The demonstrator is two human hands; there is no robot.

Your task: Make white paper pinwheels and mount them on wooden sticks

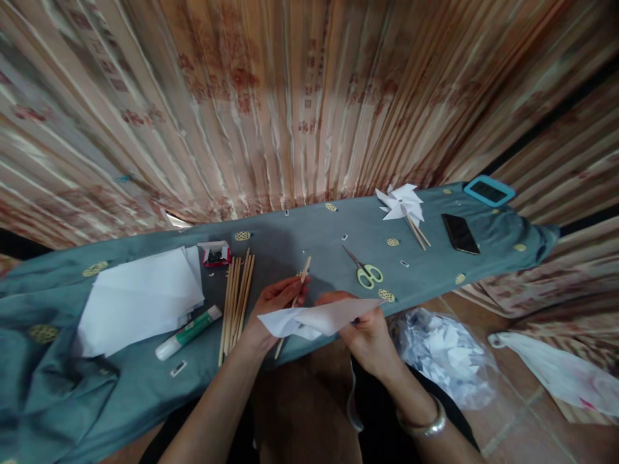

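Near the front edge of the cloth, my left hand is closed around a thin wooden stick that slants up past its fingertips. My right hand pinches a folded white paper pinwheel, seen almost edge-on. The pinwheel's left side reaches across in front of the left wrist and the stick; whether stick and paper are joined I cannot tell. Several loose wooden sticks lie left of my left hand. Beyond my right hand rest scissors with light green handles.
Left on the grey-green cloth are white paper sheets, a glue stick and a small red box with dark contents. Rightward lie white pinwheels on sticks, a phone and a blue-framed device. A paper-filled plastic bag sits on the floor.
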